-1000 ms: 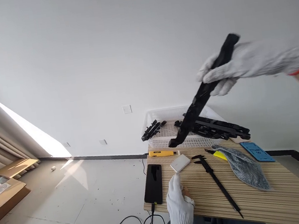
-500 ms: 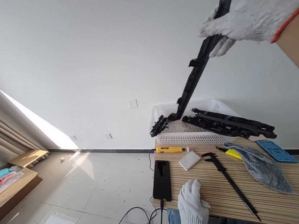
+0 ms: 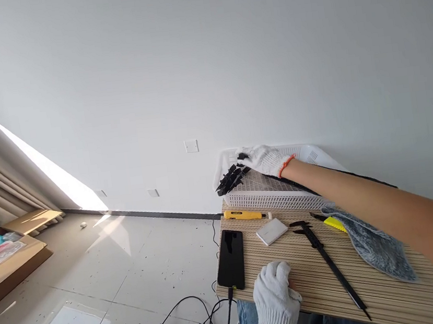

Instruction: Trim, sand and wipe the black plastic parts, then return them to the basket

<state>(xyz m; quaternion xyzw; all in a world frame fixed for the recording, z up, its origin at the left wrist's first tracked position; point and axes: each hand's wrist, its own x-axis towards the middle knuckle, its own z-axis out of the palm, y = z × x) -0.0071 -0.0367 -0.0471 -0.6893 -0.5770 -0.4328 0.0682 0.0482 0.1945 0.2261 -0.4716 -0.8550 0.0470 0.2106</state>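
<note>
My right hand [image 3: 264, 160], in a white knit glove with an orange cuff, reaches down into the white plastic basket [image 3: 276, 196]. Its fingers close on the end of a long black plastic strip [image 3: 242, 156]; the hand and forearm hide most of the strip. Beside those fingers, more black plastic parts [image 3: 230, 180] stick up over the basket's left side. My left hand [image 3: 275, 296], gloved too, rests closed on the table's front edge. Something brownish shows between its fingers, but I cannot make out what.
On the wood-striped table [image 3: 310, 282] lie a phone [image 3: 230, 260] with a cable, a yellow electric screwdriver [image 3: 244, 215], a white box [image 3: 272, 231], black calipers [image 3: 331, 263], a yellow knife [image 3: 333, 224] and a grey cloth [image 3: 380, 247]. An open carton [image 3: 23, 259] sits far left.
My right hand has come down and left from high above the basket, lowering the long black strip into it. The left hand has stayed put at the table edge.
</note>
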